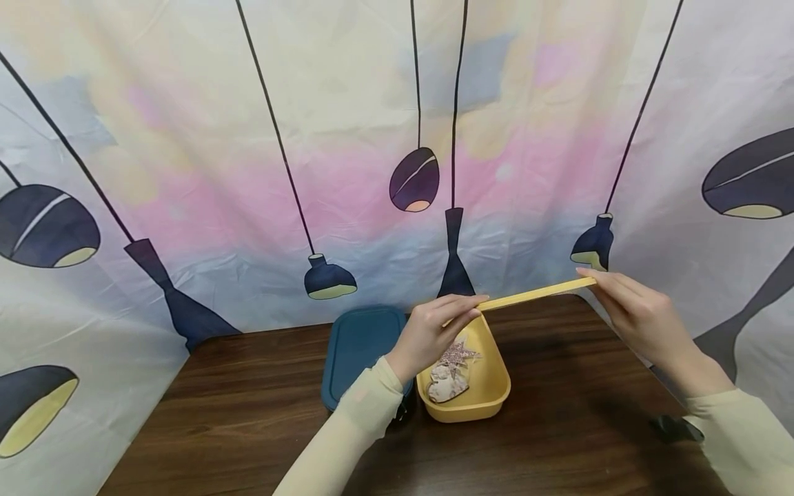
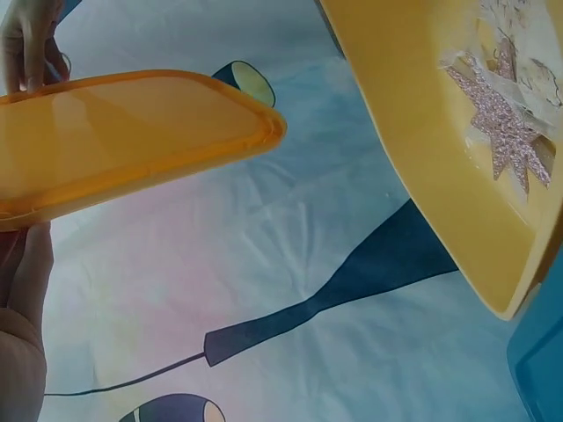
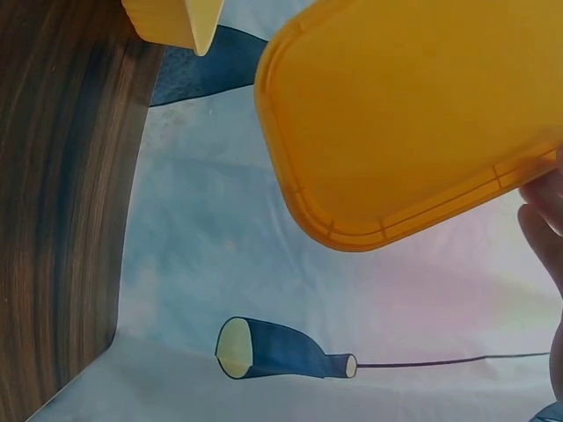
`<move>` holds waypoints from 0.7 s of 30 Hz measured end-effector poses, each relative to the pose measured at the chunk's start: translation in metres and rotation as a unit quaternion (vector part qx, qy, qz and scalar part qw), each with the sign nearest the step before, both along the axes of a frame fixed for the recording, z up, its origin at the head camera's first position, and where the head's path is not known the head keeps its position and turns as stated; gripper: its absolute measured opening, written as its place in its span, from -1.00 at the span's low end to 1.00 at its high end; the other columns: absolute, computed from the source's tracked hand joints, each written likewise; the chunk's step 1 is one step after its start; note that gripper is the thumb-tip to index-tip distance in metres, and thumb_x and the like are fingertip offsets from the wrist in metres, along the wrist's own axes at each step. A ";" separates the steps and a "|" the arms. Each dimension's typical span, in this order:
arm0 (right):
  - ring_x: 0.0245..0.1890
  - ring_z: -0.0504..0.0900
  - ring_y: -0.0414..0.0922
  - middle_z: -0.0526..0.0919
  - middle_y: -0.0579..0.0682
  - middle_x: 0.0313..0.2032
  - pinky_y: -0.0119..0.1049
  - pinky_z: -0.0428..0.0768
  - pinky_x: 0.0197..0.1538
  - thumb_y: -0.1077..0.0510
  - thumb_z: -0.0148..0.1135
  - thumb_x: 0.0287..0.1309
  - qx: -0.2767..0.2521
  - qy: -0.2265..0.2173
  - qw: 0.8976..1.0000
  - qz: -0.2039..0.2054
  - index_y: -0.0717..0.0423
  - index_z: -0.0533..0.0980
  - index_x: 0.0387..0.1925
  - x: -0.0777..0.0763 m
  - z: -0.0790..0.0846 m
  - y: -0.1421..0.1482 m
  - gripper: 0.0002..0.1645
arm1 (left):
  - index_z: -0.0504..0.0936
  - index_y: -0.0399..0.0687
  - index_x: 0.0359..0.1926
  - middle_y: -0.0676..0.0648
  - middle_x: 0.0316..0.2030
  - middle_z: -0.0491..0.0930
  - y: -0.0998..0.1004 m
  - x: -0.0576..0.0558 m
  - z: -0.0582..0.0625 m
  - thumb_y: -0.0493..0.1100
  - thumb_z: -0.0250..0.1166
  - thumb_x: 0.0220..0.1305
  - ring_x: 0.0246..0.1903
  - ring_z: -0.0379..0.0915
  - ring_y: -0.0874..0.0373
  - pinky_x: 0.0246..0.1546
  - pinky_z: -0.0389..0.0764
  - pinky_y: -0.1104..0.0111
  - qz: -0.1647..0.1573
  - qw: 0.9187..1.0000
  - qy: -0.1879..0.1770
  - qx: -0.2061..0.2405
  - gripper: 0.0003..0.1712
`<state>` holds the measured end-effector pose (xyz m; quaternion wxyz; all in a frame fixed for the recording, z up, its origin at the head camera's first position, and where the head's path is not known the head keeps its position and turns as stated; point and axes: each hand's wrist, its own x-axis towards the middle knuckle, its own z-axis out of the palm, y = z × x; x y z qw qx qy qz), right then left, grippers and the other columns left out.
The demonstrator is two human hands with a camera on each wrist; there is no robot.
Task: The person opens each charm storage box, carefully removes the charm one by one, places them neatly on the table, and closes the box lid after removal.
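Both hands hold a flat yellow lid in the air, above and to the right of a yellow box. My left hand pinches its left end, and my right hand pinches its right end. In the right wrist view the underside of the lid shows a raised rim. Below stands the uncovered yellow box on the table. Inside it lie a glittery pink star and a whitish, heart-like piece with brownish marks. The left hand partly hides the box's far left side.
A blue lidded box stands just left of the yellow one on the dark wooden table. Beside my right sleeve lies a small black object, its kind unclear. A cloth backdrop printed with lamps hangs behind the table.
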<state>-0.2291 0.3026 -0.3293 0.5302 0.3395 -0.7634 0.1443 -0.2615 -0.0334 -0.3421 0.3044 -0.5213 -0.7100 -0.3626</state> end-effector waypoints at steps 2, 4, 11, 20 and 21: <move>-0.10 0.61 -0.31 0.76 0.09 -0.18 -0.72 0.34 0.07 -0.11 -0.08 0.58 0.001 -0.002 1.000 -0.006 0.16 0.68 0.06 0.000 -0.001 0.001 -0.46 | 0.66 -0.12 0.20 -0.02 0.01 0.71 0.001 0.000 -0.001 -0.20 0.20 0.48 0.00 0.63 0.28 0.01 0.57 0.52 0.003 1.000 0.000 0.000 -0.65; -0.04 0.59 -0.39 0.75 0.11 -0.18 -0.72 0.34 0.11 -0.12 -0.09 0.58 0.003 -0.007 1.000 -0.007 0.18 0.67 0.07 0.001 -0.001 0.003 -0.44 | 0.66 -0.13 0.20 -0.02 0.01 0.71 0.002 0.000 -0.001 -0.20 0.20 0.48 0.00 0.63 0.27 0.01 0.57 0.52 0.007 1.000 0.000 -0.001 -0.66; 0.15 0.40 -0.61 0.74 0.18 -0.18 -0.74 0.28 0.15 -0.15 -0.08 0.57 -0.004 -0.016 1.000 -0.004 0.25 0.67 0.05 0.002 -0.002 0.005 -0.39 | 0.66 -0.14 0.19 -0.03 -0.03 0.72 0.006 0.000 -0.001 -0.13 0.13 0.53 -0.04 0.64 0.27 0.00 0.57 0.53 0.014 1.000 0.012 0.001 -0.64; -0.20 0.58 -0.32 0.75 0.11 -0.25 -0.66 0.39 -0.11 -0.19 -0.06 0.55 -0.022 -0.020 0.999 -0.018 0.29 0.68 -0.02 0.002 -0.002 0.005 -0.35 | 0.67 -0.13 0.18 -0.03 -0.03 0.73 0.010 -0.002 -0.001 -0.03 0.04 0.58 -0.05 0.65 0.26 -0.01 0.57 0.53 0.027 0.999 0.020 0.012 -0.58; -0.23 0.58 -0.29 0.75 0.11 -0.26 -0.65 0.40 -0.13 -0.18 -0.05 0.55 -0.023 -0.019 0.999 -0.016 0.30 0.68 -0.03 0.002 -0.002 0.005 -0.35 | 0.67 -0.13 0.19 -0.03 -0.03 0.73 0.011 -0.003 -0.001 -0.03 0.04 0.58 -0.04 0.65 0.26 0.00 0.57 0.53 0.028 0.999 0.020 0.014 -0.58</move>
